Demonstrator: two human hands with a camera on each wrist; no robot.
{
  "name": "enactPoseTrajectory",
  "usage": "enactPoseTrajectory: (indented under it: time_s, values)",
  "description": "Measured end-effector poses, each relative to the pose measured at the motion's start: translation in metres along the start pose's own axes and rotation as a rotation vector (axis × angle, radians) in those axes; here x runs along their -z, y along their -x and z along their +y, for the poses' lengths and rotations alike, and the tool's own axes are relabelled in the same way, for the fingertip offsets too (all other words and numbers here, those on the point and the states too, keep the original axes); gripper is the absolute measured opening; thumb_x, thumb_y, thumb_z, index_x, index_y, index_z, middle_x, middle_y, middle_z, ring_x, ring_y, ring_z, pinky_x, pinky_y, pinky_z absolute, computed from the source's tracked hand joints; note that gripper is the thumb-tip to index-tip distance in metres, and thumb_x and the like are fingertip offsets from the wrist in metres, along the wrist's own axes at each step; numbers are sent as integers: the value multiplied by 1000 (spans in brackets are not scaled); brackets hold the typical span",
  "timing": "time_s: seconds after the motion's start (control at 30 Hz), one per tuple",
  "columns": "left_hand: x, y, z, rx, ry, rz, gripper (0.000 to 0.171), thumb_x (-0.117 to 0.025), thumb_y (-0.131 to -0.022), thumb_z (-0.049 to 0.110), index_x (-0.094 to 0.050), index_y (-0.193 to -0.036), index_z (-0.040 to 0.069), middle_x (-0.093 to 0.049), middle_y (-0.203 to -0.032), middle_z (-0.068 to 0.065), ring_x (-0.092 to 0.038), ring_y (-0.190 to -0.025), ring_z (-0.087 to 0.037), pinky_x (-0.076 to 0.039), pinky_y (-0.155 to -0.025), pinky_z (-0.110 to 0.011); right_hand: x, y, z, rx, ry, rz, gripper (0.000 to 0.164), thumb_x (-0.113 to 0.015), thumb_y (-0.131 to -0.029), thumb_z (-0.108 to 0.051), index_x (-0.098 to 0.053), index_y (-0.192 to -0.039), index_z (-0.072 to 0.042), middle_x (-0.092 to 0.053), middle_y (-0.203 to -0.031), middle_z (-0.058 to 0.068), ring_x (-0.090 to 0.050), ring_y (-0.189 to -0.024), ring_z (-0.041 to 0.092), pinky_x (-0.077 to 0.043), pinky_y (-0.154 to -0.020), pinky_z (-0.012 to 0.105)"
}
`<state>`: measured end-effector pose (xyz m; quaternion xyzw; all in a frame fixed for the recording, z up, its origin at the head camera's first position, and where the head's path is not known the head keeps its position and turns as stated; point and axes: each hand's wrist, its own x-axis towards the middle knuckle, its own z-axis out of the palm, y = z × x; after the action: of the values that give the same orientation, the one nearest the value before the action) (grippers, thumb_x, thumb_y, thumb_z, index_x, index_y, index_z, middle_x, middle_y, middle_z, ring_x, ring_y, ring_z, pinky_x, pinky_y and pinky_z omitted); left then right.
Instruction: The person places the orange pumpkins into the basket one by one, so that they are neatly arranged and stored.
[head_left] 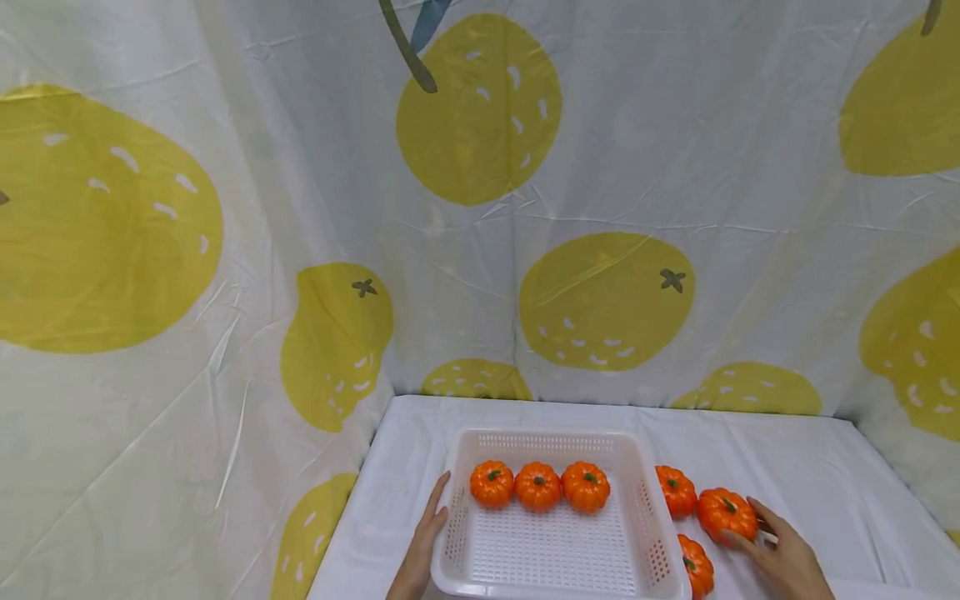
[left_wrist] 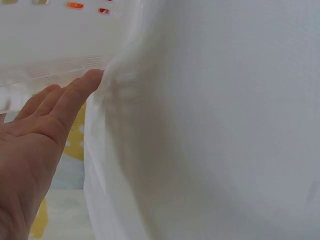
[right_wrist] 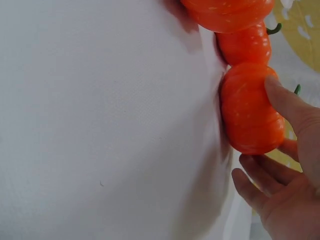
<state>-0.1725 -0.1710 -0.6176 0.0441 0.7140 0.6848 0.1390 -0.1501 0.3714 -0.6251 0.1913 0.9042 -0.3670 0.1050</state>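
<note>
A white plastic basket (head_left: 555, 554) with perforated walls stands on the table, with three small orange pumpkins in a row inside: left (head_left: 492, 484), middle (head_left: 537, 487) and right (head_left: 586, 487). My left hand (head_left: 426, 537) rests against the basket's left outer side, fingers fairly straight in the left wrist view. Right of the basket, my right hand (head_left: 787, 557) holds another orange pumpkin (head_left: 727, 515) between thumb and fingers. In the right wrist view the thumb lies on this pumpkin (right_wrist: 250, 110), with some fingers at its lower end.
Two more orange pumpkins, one farther back (head_left: 677, 492) and one nearer (head_left: 697, 568), lie close to the basket's right wall, which partly hides them. A white cloth covers the table (head_left: 817, 492). Behind and at the left hangs a fruit-print curtain (head_left: 465, 292).
</note>
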Motion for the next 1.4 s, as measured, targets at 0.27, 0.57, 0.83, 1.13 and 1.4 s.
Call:
enactPoseTrajectory:
  time_s: [0.27, 0.57, 0.83, 1.13, 1.4]
  values:
    - [1, 0, -1, -9, 3, -10, 64, -29, -110, 51, -8, -168, 33, 0, -176, -12, -14, -158, -46, -24, -122, -70, -5, -3, 6, -55, -28, 0, 141, -65, -76, -85, -8, -156, 16, -27, -145, 47, -36, -128, 62, -40, -107, 71]
    - [1, 0, 0, 12, -5, 7, 64, -30, -110, 53, -9, -167, 34, 0, -176, -11, -15, -158, -46, -26, -121, -69, -7, -4, 7, -83, -88, 36, 133, -66, -79, -81, -12, -159, 11, -26, -149, 44, -37, -129, 61, -43, -106, 69]
    - [0, 0, 0, 34, -13, 18, 65, -29, -109, 55, -9, -167, 35, 0, -176, -12, -22, -156, -46, -40, -116, -63, 6, -4, -1, 24, -56, 48, 113, -59, -94, -70, -13, -160, 9, -29, -150, 45, -42, -129, 61, -47, -105, 66]
    - [1, -1, -1, 28, -26, 25, 65, -29, -109, 55, -9, -167, 35, -1, -176, -12, -21, -156, -47, -41, -115, -63, 20, -8, -28, 239, 30, 144, 94, -65, -101, -44, -19, -156, 16, -34, -147, 46, -44, -128, 60, -43, -106, 69]
    - [2, -1, -2, -7, -23, 9, 64, -28, -110, 52, -8, -168, 33, -1, -176, -15, -34, -151, -44, -48, -111, -55, 24, -8, -62, 342, -10, 217, 96, -72, -96, -45, -25, -158, 11, -44, -144, 41, -48, -125, 54, -48, -104, 60]
